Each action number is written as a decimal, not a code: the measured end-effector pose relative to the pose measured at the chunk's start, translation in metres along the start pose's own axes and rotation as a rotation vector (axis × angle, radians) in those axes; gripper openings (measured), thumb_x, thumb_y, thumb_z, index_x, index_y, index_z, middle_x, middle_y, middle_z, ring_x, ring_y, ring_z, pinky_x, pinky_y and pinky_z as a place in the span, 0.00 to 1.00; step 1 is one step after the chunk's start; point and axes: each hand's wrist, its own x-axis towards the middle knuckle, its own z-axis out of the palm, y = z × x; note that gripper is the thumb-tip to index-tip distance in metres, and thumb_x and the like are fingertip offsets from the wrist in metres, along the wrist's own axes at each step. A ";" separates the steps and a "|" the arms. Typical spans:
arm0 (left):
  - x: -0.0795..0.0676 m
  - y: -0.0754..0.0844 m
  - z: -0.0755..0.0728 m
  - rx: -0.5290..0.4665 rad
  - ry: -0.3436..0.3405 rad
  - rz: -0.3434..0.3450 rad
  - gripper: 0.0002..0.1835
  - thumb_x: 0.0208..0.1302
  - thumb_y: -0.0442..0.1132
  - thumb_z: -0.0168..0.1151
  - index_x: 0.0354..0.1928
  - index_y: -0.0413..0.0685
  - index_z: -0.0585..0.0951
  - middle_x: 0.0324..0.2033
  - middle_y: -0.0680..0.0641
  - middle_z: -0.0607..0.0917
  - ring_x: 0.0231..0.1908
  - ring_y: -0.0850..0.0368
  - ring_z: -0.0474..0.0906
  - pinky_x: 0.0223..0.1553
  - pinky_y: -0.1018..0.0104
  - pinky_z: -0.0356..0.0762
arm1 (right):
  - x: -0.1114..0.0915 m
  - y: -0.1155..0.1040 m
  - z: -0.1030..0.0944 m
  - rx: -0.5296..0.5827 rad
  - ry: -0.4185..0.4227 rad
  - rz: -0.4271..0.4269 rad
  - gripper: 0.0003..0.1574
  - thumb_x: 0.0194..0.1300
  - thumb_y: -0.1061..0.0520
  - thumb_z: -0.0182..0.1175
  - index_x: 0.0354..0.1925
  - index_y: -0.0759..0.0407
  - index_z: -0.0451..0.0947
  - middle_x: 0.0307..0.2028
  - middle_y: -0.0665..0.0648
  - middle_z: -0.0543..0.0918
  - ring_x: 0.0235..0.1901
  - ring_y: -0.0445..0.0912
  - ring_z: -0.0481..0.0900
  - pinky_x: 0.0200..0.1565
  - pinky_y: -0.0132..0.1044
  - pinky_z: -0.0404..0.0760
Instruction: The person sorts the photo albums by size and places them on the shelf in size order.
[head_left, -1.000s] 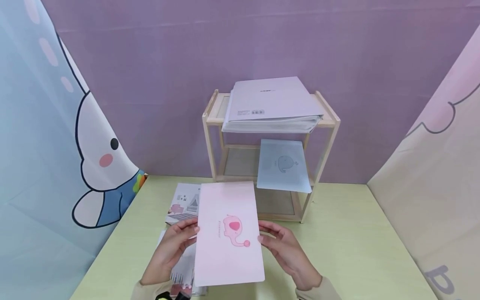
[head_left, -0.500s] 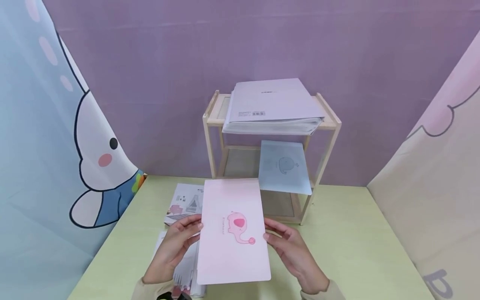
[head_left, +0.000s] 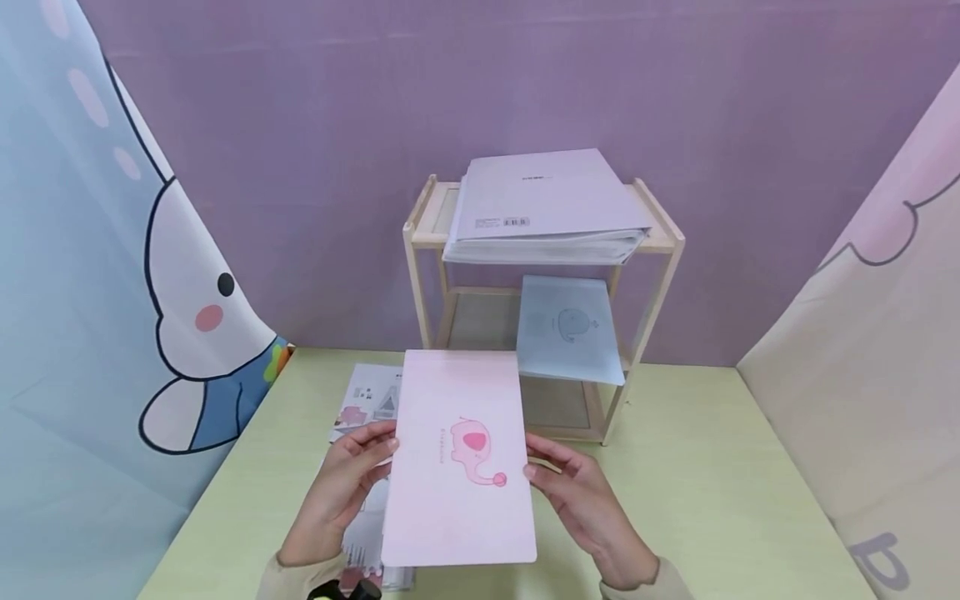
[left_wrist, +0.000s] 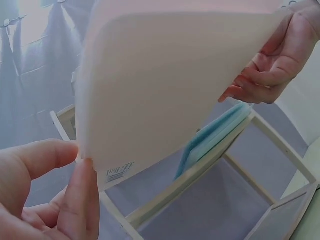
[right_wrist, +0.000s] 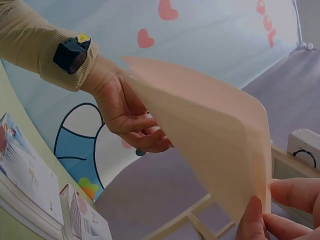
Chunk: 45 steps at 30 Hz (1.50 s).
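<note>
A pink notebook point(head_left: 450, 525) with an elephant drawing is held up over the near part of the table, cover upward. My left hand point(head_left: 337, 487) pinches its left edge between thumb and fingers, while my right hand point(head_left: 588, 504) pinches the opposite edge. From the left wrist view, the notebook's pale underside point(left_wrist: 160, 85) shows a small barcode near my left fingertips. Beyond it, a light blue notebook point(head_left: 562, 350) with a whale drawing lies on the right side of the rack's middle shelf, its front end jutting out.
A wooden rack point(head_left: 656, 308) stands at the back of the table point(head_left: 712, 467). On its top shelf lies a stack of large white books point(head_left: 547, 196). At the left, a picture-covered book point(head_left: 367, 400) and more books point(head_left: 363, 533) lie partly behind my left hand and the pink notebook.
The pink notebook has shifted slightly right, then a little back left, and its far edge now appears slightly higher. Both hands keep their grip; the blue notebook and stack stay put.
</note>
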 end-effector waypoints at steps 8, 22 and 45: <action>0.000 0.007 -0.002 -0.027 -0.073 0.052 0.16 0.64 0.24 0.53 0.39 0.54 0.83 0.35 0.54 0.85 0.34 0.64 0.81 0.35 0.74 0.80 | 0.001 -0.002 0.004 -0.018 0.003 -0.015 0.32 0.62 0.71 0.55 0.61 0.83 0.58 0.49 0.52 0.79 0.47 0.42 0.78 0.51 0.32 0.77; 0.015 0.018 0.012 0.052 -0.064 0.036 0.12 0.65 0.27 0.55 0.39 0.53 0.82 0.36 0.53 0.85 0.35 0.62 0.81 0.37 0.71 0.81 | 0.000 -0.014 0.006 -0.031 0.135 -0.027 0.31 0.61 0.72 0.55 0.60 0.83 0.60 0.46 0.55 0.79 0.44 0.43 0.78 0.47 0.30 0.79; 0.048 0.019 0.052 -0.098 0.005 -0.048 0.13 0.64 0.25 0.53 0.43 0.46 0.81 0.36 0.51 0.85 0.35 0.62 0.80 0.36 0.74 0.79 | 0.011 -0.046 -0.022 -0.091 0.156 -0.030 0.32 0.64 0.70 0.53 0.63 0.81 0.56 0.46 0.47 0.82 0.45 0.40 0.80 0.48 0.30 0.78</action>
